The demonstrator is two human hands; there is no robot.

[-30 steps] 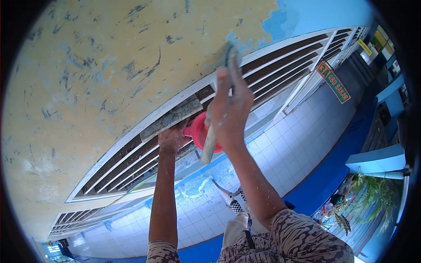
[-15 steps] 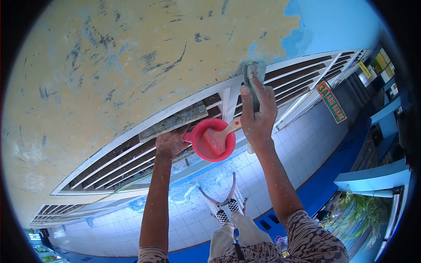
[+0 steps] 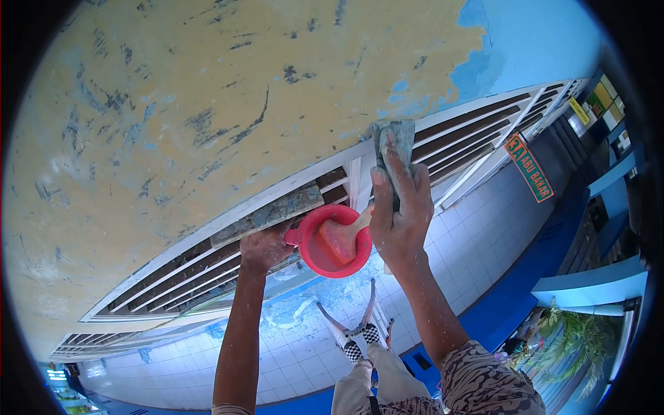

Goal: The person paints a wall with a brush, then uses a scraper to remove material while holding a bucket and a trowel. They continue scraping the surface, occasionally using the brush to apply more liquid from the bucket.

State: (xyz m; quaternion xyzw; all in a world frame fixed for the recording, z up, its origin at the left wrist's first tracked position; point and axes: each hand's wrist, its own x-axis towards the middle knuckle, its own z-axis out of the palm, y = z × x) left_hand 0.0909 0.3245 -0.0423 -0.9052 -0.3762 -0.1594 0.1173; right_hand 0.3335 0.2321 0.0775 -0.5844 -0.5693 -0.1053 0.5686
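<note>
My left hand [image 3: 266, 247] is closed round the handle of a red plastic dipper [image 3: 304, 259]. A broad, flat blade [image 3: 270, 216] caked with grey filler lies along the top of that hand, in front of the window frame. Inside the dipper rests a paintbrush [image 3: 337, 242], bristles down, its wooden handle leaning toward my right hand. In my right hand [image 3: 407, 218] is a putty knife [image 3: 395, 135] smeared with grey, index finger stretched along it. Its blade edge points up at the lower part of the wall [image 3: 297, 104], which is yellowish with dark scuffs.
White window slats [image 3: 477, 128] run below the wall. Light blue paint [image 3: 539, 41] covers its right part. Under my checkered shoes [image 3: 353, 351] is a narrow stand, with white floor tiles [image 3: 290, 377] far below. A hanging sign [image 3: 531, 168] and a plant [image 3: 570, 346] are at right.
The view has tipped upward slightly, so wall and window sit lower. My right hand with the putty knife has come down a little; both hands keep their holds.
</note>
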